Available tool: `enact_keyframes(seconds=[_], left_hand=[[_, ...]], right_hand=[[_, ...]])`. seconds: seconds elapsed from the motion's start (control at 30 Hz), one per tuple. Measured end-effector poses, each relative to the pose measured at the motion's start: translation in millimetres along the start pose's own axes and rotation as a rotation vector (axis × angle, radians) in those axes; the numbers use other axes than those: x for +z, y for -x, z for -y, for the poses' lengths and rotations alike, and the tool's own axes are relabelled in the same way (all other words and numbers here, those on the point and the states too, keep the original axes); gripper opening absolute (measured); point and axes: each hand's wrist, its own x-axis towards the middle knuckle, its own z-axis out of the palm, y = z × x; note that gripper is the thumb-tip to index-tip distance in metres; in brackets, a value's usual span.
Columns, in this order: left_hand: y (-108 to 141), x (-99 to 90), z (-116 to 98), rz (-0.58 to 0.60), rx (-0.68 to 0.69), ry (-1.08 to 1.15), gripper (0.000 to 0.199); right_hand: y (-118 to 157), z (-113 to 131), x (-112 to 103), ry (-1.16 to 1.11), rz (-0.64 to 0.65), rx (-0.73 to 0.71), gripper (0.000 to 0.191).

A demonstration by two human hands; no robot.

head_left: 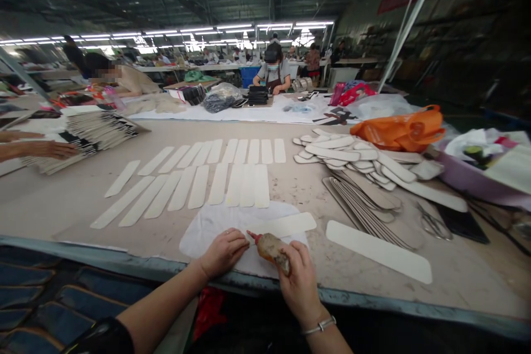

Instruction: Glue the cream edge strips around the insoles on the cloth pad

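Note:
In my right hand is a grimy squeeze bottle with a red nozzle, tilted so its tip points left. Its tip is close to the near end of a pale strip with rounded corners, which lies on a white cloth. My left hand has its fingers pressed together at that same end of the strip; the fingertips partly hide the edge. Another pale strip lies on the table to the right of my right hand.
Beyond the cloth, pale strips lie in two rows. At right are a heap of dark-edged strips, scissors, an orange bag and a purple basin. Another person's hands touch stacked panels at left.

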Motion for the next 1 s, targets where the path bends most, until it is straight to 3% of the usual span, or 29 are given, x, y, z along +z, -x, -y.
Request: enact_keyframes(seconds=[0.2, 0.47, 0.63, 0.8, 0.9, 1.0], left_hand=[[1.4, 3.1, 3.6, -0.038, 0.072, -0.015, 0.016], [3.3, 6.8, 7.2, -0.057, 0.081, -0.007, 0.017], [3.3, 8.2, 8.2, -0.074, 0.07, -0.001, 0.018], [2.9, 8.2, 7.1, -0.09, 0.055, 0.008, 0.018], [3.3, 7.9, 6.5, -0.071, 0.038, 0.004, 0.017], [3.2, 6.4, 4.9, -0.056, 0.029, -0.006, 0.016]], right_hand=[[1.9, -12.9, -7.1, 0.072, -0.024, 0.05, 0.036], [1.6, -47.6, -48.7, 0.252, -0.175, 0.206, 0.029], [-2.8, -62.2, -62.8, 0.373, -0.263, 0.274, 0.029], [-2.3, -64.9, -65.3, 0.414, -0.318, 0.301, 0.031], [-2.6, -54.4, -58.4, 0.277, -0.334, 0.217, 0.029], [-2.5, -36.4, -42.5, 0.092, -0.251, 0.112, 0.027]])
